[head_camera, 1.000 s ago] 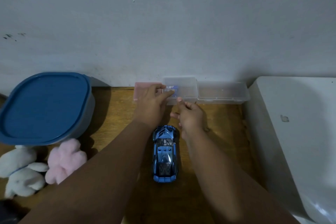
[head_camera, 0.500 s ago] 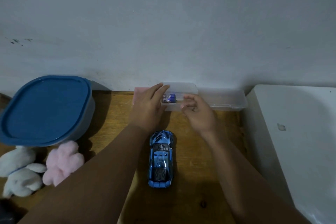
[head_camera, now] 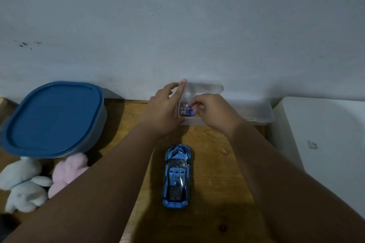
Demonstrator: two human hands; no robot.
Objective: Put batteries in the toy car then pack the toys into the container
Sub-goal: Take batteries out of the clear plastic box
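Observation:
A clear plastic box lies against the wall with its lid tipped up. Blue batteries lie in its left end. My left hand rests against the box's left side, and its straight index finger props the lid. My right hand reaches into the box, fingertips curled and pinching a battery. The blue toy car stands on the wooden table between my forearms, untouched. A grey container with a blue lid sits at the left, closed.
A pink plush toy and a white plush rabbit lie in front of the blue-lidded container. A white flat-topped object borders the table on the right. The wall stands right behind the box.
The box lid has swung up from closed, raised by my left index finger. My right hand has moved from the box's front edge into the box, onto the batteries.

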